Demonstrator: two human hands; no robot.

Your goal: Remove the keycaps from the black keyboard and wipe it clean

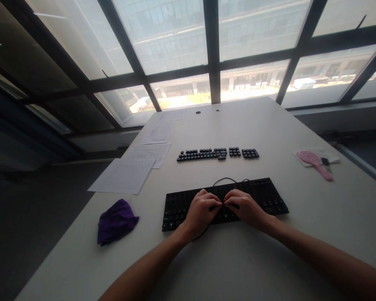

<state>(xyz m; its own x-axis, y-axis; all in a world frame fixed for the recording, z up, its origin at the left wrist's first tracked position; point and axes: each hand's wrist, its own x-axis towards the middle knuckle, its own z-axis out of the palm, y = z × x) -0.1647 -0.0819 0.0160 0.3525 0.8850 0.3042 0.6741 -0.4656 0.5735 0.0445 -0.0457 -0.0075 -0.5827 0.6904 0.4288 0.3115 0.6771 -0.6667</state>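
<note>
A black keyboard (271, 194) lies at a slight tilt on the white table in front of me, with keys showing along its lower left and right end. Over its middle, my left hand (202, 209) and my right hand (246, 207) meet fingertip to fingertip. Both are closed in a pinch, low against the keys. Something small and dark sits between the fingertips, too hidden to make out. Behind the keyboard, loose black keycaps (202, 155) are laid out in rows and blocks like a keyboard layout.
A crumpled purple cloth (117, 221) lies to the left. Printed paper sheets (122, 175) run along the table's left edge. On the right, a pink hairbrush (313, 161) rests on a clear plastic bag. A thin black cable (224, 179) loops behind the keyboard. Windows stand beyond the white table (238, 129).
</note>
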